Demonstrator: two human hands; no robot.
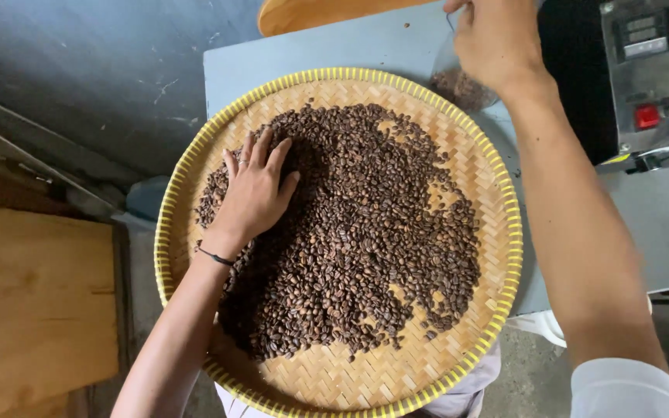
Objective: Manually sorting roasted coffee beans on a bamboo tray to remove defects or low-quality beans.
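Beans (358, 232) spread lengthwise across tray (334, 387) under left hand (255, 190).

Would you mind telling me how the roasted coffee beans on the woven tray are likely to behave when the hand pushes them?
The coffee beans lie loose and small, so they would probably slide and spread under the left hand rather than move as one mass. Being rounded, some may roll across the bare weave. The raised yellow rim of the tray would likely stop most strays.
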